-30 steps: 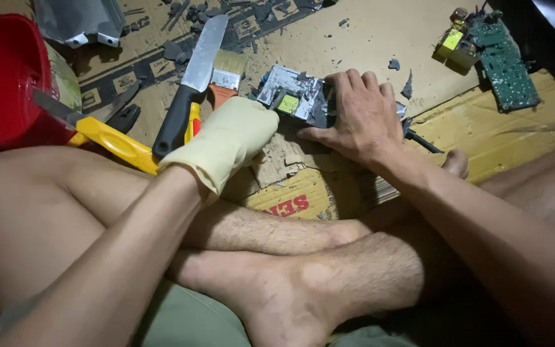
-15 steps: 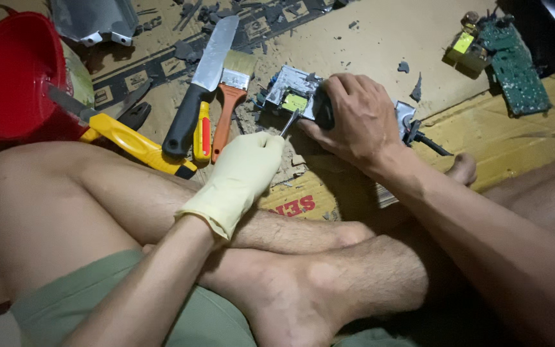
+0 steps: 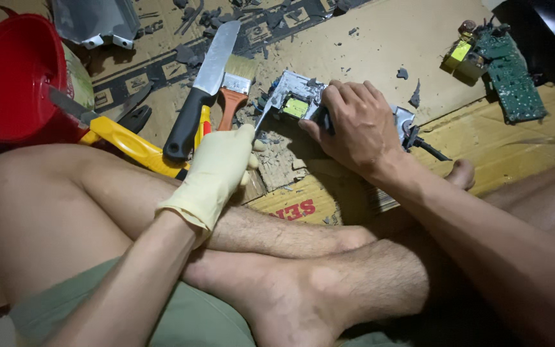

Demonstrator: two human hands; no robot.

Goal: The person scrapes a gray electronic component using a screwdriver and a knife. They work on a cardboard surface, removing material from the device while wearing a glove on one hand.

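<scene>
My left hand [image 3: 216, 168] wears a pale yellow rubber glove and grips a thin metal tool [image 3: 263, 119] whose tip points at a small metal electronic module [image 3: 293, 96] with a yellow part inside. My bare right hand [image 3: 353, 127] presses down on the top of that module and holds it on the cardboard [image 3: 367, 45]. A black cable [image 3: 426, 145] leaves the module on the right. I sit cross-legged, with my legs below both hands.
A black-handled kitchen knife [image 3: 202, 83], an orange-handled paintbrush [image 3: 234, 83], a yellow-handled tool [image 3: 130, 141] and a red funnel [image 3: 14, 77] lie left of the module. A green circuit board [image 3: 509, 71] rests at the far right. Grey debris is scattered over the cardboard.
My gloved left hand has picked up the thin metal tool from among the tools and brought its tip to the module. My right hand has closed down over the module.
</scene>
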